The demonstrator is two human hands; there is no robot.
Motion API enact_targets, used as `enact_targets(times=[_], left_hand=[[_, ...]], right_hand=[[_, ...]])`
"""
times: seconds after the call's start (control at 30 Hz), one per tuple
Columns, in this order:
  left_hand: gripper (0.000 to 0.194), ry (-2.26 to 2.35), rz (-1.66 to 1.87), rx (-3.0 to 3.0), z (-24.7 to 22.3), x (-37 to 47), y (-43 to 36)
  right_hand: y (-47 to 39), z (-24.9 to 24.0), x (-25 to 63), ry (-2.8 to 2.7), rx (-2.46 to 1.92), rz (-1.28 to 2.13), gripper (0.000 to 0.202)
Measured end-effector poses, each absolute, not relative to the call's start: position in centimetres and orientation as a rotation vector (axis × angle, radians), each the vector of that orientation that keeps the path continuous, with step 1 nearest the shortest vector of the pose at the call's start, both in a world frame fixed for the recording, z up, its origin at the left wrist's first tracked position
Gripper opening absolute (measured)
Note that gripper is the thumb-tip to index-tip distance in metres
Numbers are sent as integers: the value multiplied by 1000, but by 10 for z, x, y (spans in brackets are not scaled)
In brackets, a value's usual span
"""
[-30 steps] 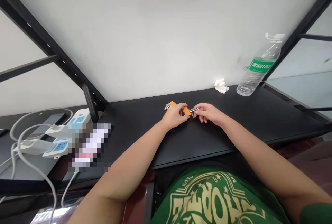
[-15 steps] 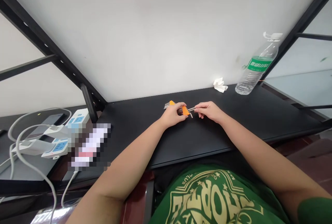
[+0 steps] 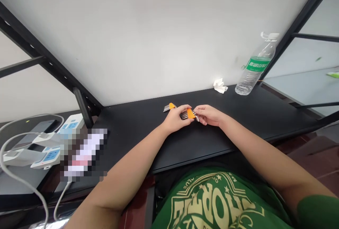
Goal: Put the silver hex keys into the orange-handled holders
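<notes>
Head view: the left hand (image 3: 178,118) pinches an orange holder (image 3: 190,113) between thumb and fingers; a 2nd orange piece (image 3: 172,105) lies just beyond its knuckles; metal keys (image 3: 184,116) run lengthwise toward the right hand (image 3: 211,114) — nearer their bent ends, fingertips pinching there; exact hold hidden.

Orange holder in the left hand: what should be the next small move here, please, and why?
I would probably have the right hand press gently on the metal keys toward the orange holder. It is already at their protruding ends, and the left hand grips the holder. Whether every key is fully seated cannot be seen.
</notes>
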State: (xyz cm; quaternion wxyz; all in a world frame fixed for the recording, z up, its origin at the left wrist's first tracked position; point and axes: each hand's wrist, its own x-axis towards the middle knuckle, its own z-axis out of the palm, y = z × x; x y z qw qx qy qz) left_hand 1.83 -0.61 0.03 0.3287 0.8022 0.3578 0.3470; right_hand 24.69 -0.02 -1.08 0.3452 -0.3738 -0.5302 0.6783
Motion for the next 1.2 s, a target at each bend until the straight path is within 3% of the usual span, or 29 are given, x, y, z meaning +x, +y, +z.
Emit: enact_targets(times=[0.17, 0.33, 0.53, 0.8, 0.9, 1.03, 1.2], left_hand=[[50, 1136, 904, 2246, -3, 15, -1], [51, 1242, 856, 2289, -5, 12, 4], [44, 1459, 718, 2363, -5, 8, 13], [47, 1404, 755, 2291, -5, 2, 13], [49, 1342, 788, 2265, -5, 7, 9], [48, 1260, 792, 2254, -3, 11, 4], [45, 1266, 776, 2259, -1, 12, 3]], right_hand=[[-2, -15, 240, -1431, -1132, 1442, 48], [-7, -21, 236, -1704, -1094, 1287, 31], [4, -21, 250, -1603, -1323, 1107, 17], [11, -20, 269, -1955, -1835, 359, 10], [4, -19, 256, -1937, -1596, 215, 11], [-2, -23, 240, -2054, -1164, 452, 12], [-2, -28, 235, -2099, -1136, 450, 5]])
